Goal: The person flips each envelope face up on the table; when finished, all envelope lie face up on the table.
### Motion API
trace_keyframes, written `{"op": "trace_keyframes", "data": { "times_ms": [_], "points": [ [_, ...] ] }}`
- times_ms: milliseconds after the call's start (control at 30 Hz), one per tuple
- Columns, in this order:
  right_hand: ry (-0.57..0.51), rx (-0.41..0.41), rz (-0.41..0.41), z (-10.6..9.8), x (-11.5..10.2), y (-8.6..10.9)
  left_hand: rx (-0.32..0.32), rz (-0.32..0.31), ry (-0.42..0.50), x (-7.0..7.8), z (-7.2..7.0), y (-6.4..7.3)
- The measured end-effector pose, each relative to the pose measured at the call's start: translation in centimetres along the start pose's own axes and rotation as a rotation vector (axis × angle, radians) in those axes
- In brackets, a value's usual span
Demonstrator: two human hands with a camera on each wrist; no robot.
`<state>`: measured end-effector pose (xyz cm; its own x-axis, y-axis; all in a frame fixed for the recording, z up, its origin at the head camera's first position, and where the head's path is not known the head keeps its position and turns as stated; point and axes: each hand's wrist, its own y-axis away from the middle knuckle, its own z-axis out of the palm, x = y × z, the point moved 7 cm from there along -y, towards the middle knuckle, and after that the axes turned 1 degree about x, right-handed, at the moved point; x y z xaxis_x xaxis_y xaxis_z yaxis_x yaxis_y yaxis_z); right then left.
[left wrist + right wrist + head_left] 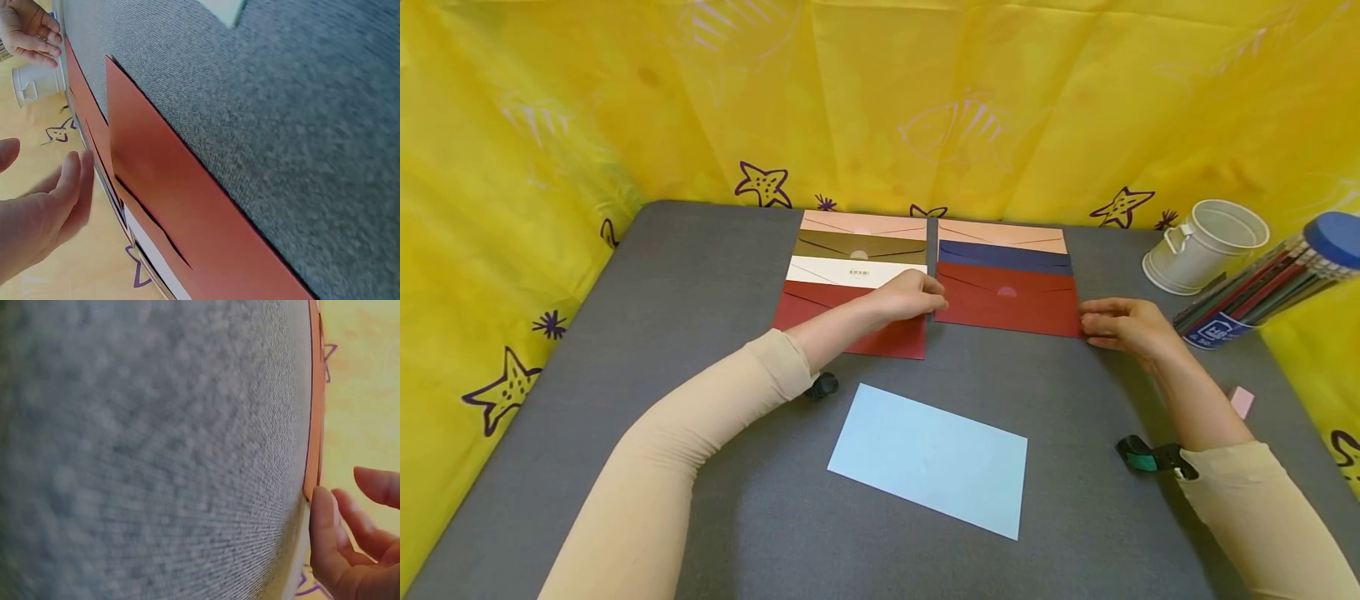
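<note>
Two overlapping columns of envelopes lie on the grey table. The right column shows a pink envelope (1000, 234), a navy envelope (1006, 257) and a red envelope (1007, 304) in front. My left hand (906, 296) is at the red one's left edge, above the left column; its fingers look fairly straight in the left wrist view. My right hand (1127, 327) touches the red envelope's right edge with its fingertips, thumb apart. The left column has another red envelope (887, 342), a white envelope (820, 271), an olive envelope (827, 244) and a pink envelope (865, 222).
A light blue envelope or sheet (928, 458) lies askew near the front. At the right stand a white metal pot (1180, 258) and a clear tub of pencils (1232, 317) with a blue lid. A pink eraser (1241, 402) lies beside my right forearm. Yellow cloth (865, 100) hangs behind the table.
</note>
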<state>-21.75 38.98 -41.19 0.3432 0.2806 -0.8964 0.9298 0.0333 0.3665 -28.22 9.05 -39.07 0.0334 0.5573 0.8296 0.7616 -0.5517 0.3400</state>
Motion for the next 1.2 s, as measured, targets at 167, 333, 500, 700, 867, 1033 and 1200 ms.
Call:
{"op": "trace_keyframes", "data": {
  "times_ms": [167,333,500,700,867,1033,1200],
  "points": [
    [0.172,-0.006,-0.04,1.4,-1.0,0.5,-0.052,0.122,-0.132,0.5,0.1,1.0],
    [0.291,-0.016,-0.084,3.4,-2.2,1.1,-0.16,0.25,-0.22,0.5,0.9,2.4],
    [0.35,-0.028,-0.138,5.2,-3.2,1.6,-0.262,0.319,-0.282,-0.1,1.8,3.6],
    [0.369,-0.049,-0.19,6.6,-4.1,2.2,-0.326,0.369,-0.306,-0.6,2.5,4.6],
    [0.383,-0.089,-0.228,8.0,-4.5,2.9,-0.357,0.392,-0.316,-1.2,2.8,5.2],
    [0.404,-0.164,-0.28,9.8,-4.5,3.4,-0.385,0.379,-0.326,-2.0,3.2,5.5],
    [0.492,-0.249,-0.34,12.2,-4.0,3.7,-0.386,0.376,-0.44,-2.3,3.9,6.1]
  ]
}}
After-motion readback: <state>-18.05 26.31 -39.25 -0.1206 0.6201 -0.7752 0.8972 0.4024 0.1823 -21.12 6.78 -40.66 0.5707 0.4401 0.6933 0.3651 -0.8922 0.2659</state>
